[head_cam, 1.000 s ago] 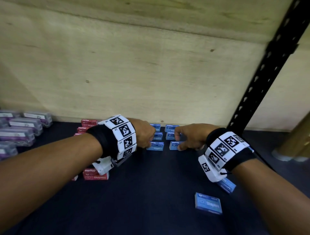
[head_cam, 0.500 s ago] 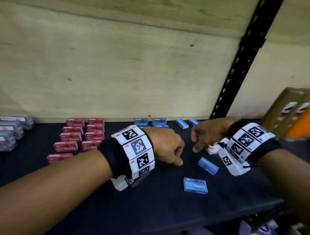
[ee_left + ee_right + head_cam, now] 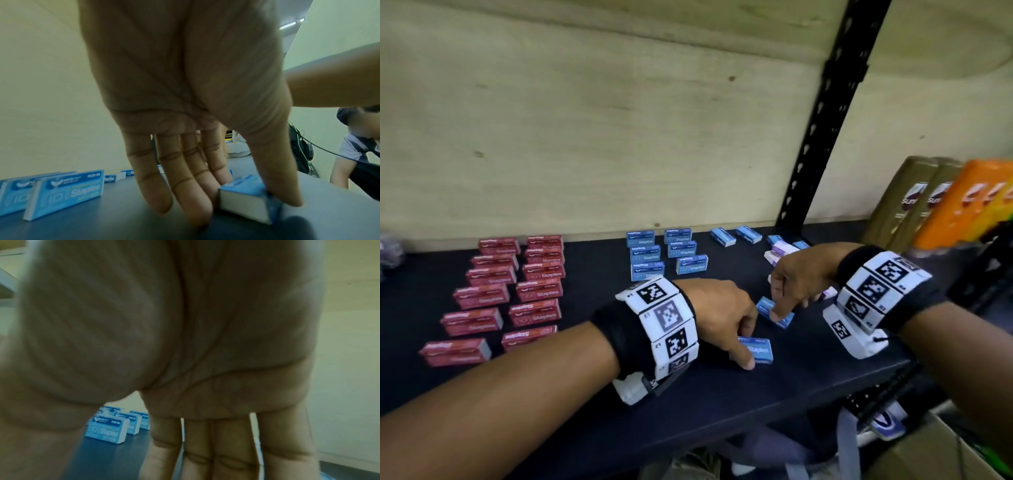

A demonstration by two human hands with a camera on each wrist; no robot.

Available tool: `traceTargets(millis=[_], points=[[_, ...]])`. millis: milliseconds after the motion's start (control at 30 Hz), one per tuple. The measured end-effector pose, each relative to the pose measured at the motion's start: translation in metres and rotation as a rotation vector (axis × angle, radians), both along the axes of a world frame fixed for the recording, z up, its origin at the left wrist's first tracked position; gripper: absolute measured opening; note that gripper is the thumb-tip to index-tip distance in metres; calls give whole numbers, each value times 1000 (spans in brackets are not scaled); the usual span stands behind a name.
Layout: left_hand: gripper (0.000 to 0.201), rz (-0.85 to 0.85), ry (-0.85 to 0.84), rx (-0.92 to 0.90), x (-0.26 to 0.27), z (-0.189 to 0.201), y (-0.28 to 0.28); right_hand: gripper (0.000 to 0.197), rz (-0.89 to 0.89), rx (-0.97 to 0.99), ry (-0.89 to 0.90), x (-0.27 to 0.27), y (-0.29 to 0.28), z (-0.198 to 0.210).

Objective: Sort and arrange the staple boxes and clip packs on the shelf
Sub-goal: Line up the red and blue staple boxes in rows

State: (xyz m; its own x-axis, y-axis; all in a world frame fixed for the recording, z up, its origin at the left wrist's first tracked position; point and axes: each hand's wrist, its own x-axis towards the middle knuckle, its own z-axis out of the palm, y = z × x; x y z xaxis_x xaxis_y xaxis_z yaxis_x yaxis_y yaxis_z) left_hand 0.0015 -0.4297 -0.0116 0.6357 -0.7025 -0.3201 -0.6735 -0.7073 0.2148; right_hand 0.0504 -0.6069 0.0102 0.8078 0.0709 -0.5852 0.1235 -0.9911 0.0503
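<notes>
Head view: near the shelf's [image 3: 585, 411] front edge, the left hand [image 3: 717, 313] pinches a flat blue staple box [image 3: 758, 349] printed "Staples". Just beside it, the right hand [image 3: 799, 277] grips a second blue box [image 3: 777, 313].

Left wrist view: thumb and fingers [image 3: 185, 186] clamp that box's [image 3: 244, 197] sides.

Right wrist view: fingers [image 3: 205, 451] point down; their grip is hidden.

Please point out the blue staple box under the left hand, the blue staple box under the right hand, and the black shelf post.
Left-hand blue staple box [image 3: 760, 349]: head view, printed top face.
Right-hand blue staple box [image 3: 765, 304]: head view, top face.
Black shelf post [image 3: 822, 113]: head view, slotted front.
</notes>
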Motion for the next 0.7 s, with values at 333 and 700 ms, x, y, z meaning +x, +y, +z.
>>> traceTargets(millis=[333, 700], points=[[34, 81, 98, -78, 8, 2, 36, 37, 80, 93, 52, 2, 27, -6], [27, 388, -85, 44, 22, 7, 102, 15, 302, 312, -84, 5, 86, -3]])
